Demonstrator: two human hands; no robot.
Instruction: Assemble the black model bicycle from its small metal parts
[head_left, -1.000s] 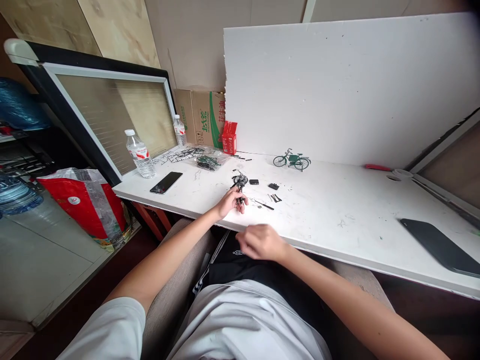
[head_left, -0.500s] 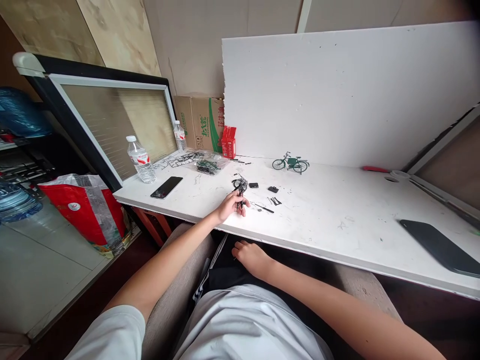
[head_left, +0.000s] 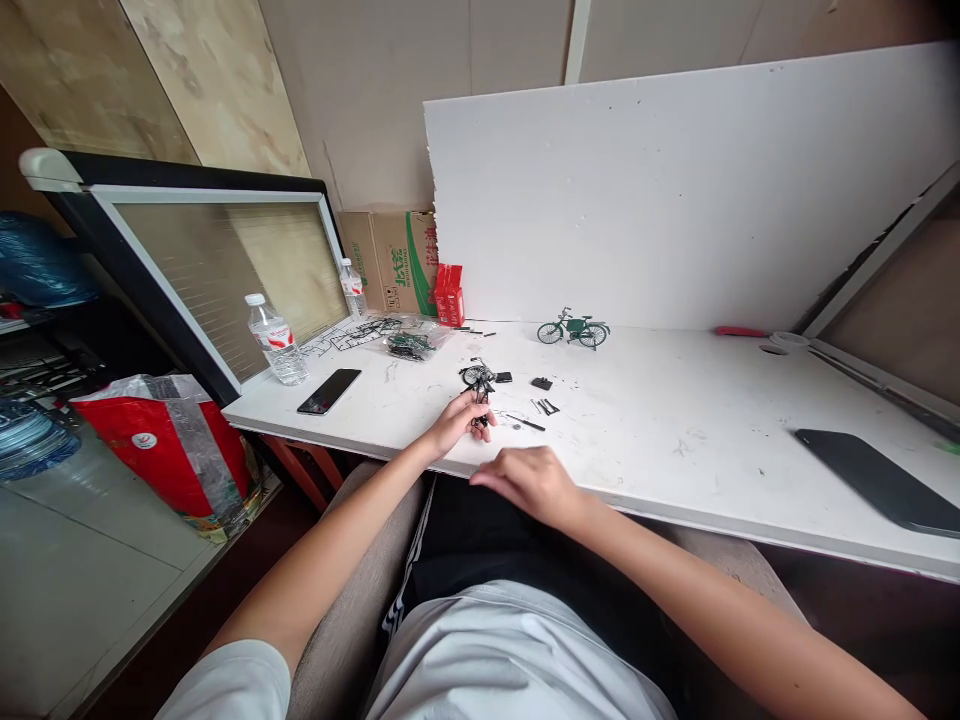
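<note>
My left hand is closed around a black model bicycle frame above the front part of the table. A small spoked wheel shows just beyond the frame; whether the two are joined I cannot tell. At the table's front edge, my right hand is raised with its fingers curled in, and anything inside them is hidden. Right of the frame lie small black blocks, a thin dark stick-like tool and small black forked parts. Farther back stands a green model bicycle.
A phone and two water bottles are at the left. Behind them come loose black part frames, a plastic bag of parts, a red box and a cardboard carton. A dark flat slab lies far right.
My right hand has risen from my lap to the table's front edge. My left hand keeps its hold on the bicycle frame in nearly the same place. The view has shifted slightly.
</note>
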